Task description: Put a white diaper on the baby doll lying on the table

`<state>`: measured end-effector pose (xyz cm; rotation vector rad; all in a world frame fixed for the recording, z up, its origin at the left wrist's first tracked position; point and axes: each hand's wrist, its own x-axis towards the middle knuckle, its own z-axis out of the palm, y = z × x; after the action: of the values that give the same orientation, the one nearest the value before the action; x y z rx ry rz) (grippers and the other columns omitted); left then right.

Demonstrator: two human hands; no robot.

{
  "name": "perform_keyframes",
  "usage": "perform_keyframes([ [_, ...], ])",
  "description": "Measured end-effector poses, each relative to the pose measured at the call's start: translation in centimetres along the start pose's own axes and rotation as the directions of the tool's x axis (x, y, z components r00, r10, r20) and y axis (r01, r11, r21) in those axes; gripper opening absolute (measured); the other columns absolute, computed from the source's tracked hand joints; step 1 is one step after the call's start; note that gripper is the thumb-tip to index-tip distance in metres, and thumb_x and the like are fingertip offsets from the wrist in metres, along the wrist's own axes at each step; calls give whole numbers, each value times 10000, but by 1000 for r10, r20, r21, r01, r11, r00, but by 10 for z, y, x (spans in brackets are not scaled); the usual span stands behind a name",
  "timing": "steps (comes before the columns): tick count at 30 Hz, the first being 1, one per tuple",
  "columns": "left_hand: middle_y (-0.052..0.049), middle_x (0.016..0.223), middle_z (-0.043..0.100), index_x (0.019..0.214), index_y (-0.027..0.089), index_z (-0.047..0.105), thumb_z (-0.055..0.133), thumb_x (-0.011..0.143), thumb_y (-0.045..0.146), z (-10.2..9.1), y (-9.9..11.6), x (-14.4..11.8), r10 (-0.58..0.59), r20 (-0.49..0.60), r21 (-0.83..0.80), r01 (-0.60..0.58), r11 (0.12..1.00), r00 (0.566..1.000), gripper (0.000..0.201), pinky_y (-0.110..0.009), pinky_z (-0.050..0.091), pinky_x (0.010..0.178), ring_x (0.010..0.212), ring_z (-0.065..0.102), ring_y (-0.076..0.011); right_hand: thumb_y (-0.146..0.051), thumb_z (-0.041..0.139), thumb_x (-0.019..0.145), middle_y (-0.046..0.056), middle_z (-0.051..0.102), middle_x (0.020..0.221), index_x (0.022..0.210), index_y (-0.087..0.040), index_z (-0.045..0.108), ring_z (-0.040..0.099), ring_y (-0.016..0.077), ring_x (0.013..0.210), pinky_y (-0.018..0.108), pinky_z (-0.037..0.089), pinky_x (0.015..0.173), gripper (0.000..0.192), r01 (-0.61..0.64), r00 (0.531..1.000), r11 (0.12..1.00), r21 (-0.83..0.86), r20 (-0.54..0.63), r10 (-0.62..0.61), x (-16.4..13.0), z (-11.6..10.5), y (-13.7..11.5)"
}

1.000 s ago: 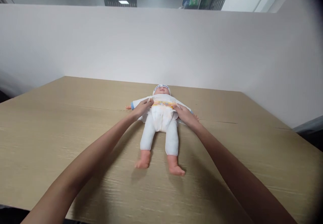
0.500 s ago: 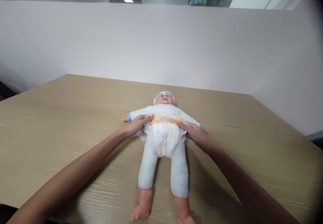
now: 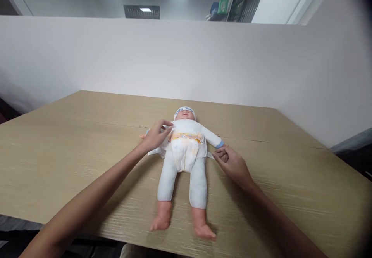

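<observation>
A baby doll (image 3: 186,126) in a white suit with blue cuffs lies on its back, feet towards me. Its white diaper (image 3: 185,153), with an orange patterned waistband, is drawn up over the front of the hips. My left hand (image 3: 157,135) hovers by the doll's chest and arm on the left, fingers apart, holding nothing I can see. On the other side my right hand (image 3: 234,165) has its fingers curled at the end of a white diaper tab (image 3: 210,156), beside the doll's cuffed hand. Another tab (image 3: 154,151) sticks out at the left.
The doll rests on a wood-grain table (image 3: 101,141) with thin seams. Behind it rises a white partition (image 3: 151,56). Past that, a green package (image 3: 223,6) and ceiling lights show. Dark items lie below the table's front edge.
Both hands have left the diaper's waistband. My left hand has risen slightly towards the chest; the right has moved outward and down to the side tab. The view has tilted up a little.
</observation>
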<state>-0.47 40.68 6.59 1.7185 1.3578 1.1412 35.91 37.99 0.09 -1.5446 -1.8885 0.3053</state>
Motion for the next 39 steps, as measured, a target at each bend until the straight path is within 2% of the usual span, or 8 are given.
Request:
perform_keyframes([
  [4,-77,1312,724,1197,252,714,572,1062,445,33,38,7,315,135,296,-341,892,940,275,-483,433,1121,1271,578,-308,-730,610,909,62,709,836,946,-238,669,676,257,783,366,485,724,497,8,999,999,-51,-41,-10,-7,5,3],
  [7,-89,1293,725,1150,245,725,539,1084,504,61,51,15,365,284,394,-455,799,887,326,-508,416,1123,1274,571,-323,-741,609,890,32,656,767,888,-246,638,652,246,751,352,459,701,496,-43,999,999,-25,2,43,-6,8,2],
  [14,-107,1286,708,1170,252,745,724,913,668,86,46,14,316,300,557,-434,708,900,490,-566,400,1083,1245,529,-388,-695,649,838,-10,565,684,785,-253,581,534,203,660,314,342,632,451,-153,986,988,23,76,151,-7,7,2],
  [19,-89,1303,696,1172,261,729,802,821,651,86,44,11,315,313,546,-441,712,896,530,-562,401,1078,1242,517,-391,-726,541,898,-29,462,674,711,-251,528,453,180,661,307,342,635,510,-197,970,948,251,189,151,4,-9,-6],
  [23,-90,1315,686,1179,262,721,815,795,665,87,45,12,301,312,549,-430,717,901,564,-559,408,1066,1246,517,-394,-642,593,926,-44,449,700,747,-246,528,439,165,680,302,374,672,440,-169,973,887,429,216,80,25,-18,-31],
  [32,-96,1292,690,1190,241,674,812,786,550,89,41,12,299,281,580,-410,704,912,526,-545,425,1024,1202,536,-382,-510,607,974,-30,550,715,798,-233,582,514,169,671,314,423,654,329,-48,971,884,465,230,-68,56,29,-87],
  [36,-103,1360,684,1276,242,643,816,797,523,86,37,14,277,293,508,-394,766,915,582,-572,423,1052,1250,525,-396,-458,611,1028,57,714,998,1029,-228,664,675,235,926,378,554,853,236,143,984,904,403,40,-173,33,24,-90],
  [39,-113,1454,640,1412,275,585,850,790,544,73,37,18,247,366,384,-387,838,897,728,-629,399,1114,1348,495,-426,-373,498,1101,118,689,1409,1353,-246,663,615,285,1351,490,472,1182,327,366,927,890,271,-22,-374,8,18,-83],
])
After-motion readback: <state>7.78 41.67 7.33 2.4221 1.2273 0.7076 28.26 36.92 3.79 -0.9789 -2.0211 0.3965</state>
